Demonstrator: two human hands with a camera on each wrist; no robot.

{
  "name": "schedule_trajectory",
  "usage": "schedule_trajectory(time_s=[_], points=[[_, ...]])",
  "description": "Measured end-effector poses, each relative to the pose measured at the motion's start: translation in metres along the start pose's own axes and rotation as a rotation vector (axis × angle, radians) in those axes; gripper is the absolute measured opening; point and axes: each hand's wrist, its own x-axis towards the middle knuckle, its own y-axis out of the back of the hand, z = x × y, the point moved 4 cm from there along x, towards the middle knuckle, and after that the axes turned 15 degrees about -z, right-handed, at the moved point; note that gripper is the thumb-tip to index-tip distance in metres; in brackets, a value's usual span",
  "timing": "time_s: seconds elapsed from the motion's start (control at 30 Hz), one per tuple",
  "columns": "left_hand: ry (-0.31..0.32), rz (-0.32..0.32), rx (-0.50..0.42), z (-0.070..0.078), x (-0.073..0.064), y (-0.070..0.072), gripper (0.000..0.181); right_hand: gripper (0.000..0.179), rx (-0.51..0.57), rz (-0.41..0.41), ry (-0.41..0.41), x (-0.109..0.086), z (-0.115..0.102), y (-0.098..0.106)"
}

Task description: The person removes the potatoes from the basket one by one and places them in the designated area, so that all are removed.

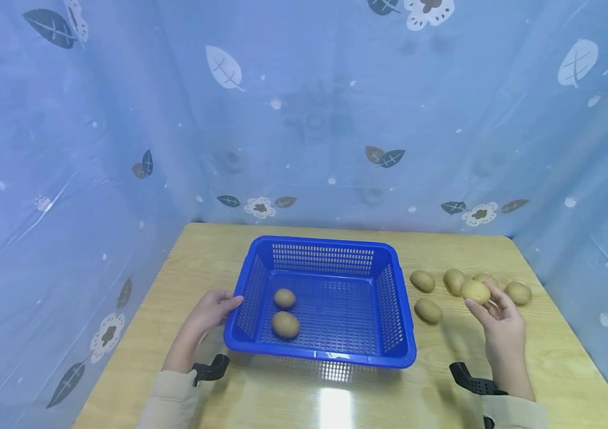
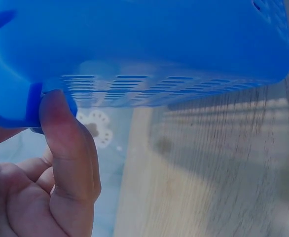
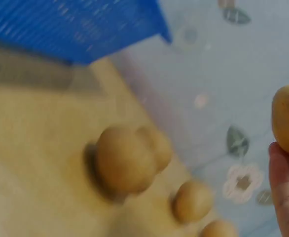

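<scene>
My left hand (image 1: 210, 311) grips the left rim of a blue plastic basket (image 1: 331, 356), its thumb over the edge. In the left wrist view the fingers (image 2: 68, 153) curl under the rim of the basket (image 2: 149, 39). Two potatoes lie inside it on the left, a smaller one (image 1: 284, 298) behind a larger one (image 1: 285, 325). On the right, my right hand (image 1: 505, 328) pinches a pale potato (image 1: 474, 291) between thumb and fingers. The right wrist view shows this potato (image 3: 286, 121) raised off the table, partly cut off by the frame.
Several potatoes lie on the wooden table (image 1: 556, 357) right of the basket, among them one near its wall (image 1: 428, 310), one behind that (image 1: 422, 280) and one at the far right (image 1: 518, 292). A blue patterned curtain (image 1: 304, 119) surrounds the table's back and sides.
</scene>
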Motion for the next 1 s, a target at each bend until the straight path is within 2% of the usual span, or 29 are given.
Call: schedule_trajectory(time_s=[0.13, 0.33, 0.57, 0.77, 1.0], points=[[0.003, 0.011, -0.002, -0.004, -0.003, 0.001, 0.032, 0.054, -0.126, 0.039, -0.118, 0.000, 0.021, 0.011], [0.028, 0.036, 0.015, -0.005, -0.006, 0.003, 0.031, 0.066, -0.218, 0.076, -0.228, 0.002, 0.039, 0.020], [0.020, 0.026, 0.022, -0.001, -0.002, 0.001, 0.033, 0.080, -0.440, 0.038, -0.394, -0.001, 0.053, 0.030], [0.023, 0.023, 0.016, -0.002, -0.002, 0.002, 0.033, 0.082, -0.476, 0.016, -0.456, -0.002, 0.062, 0.032], [0.018, 0.035, 0.020, -0.004, -0.002, 0.001, 0.031, 0.076, -0.537, 0.032, -0.439, 0.001, 0.068, 0.031]])
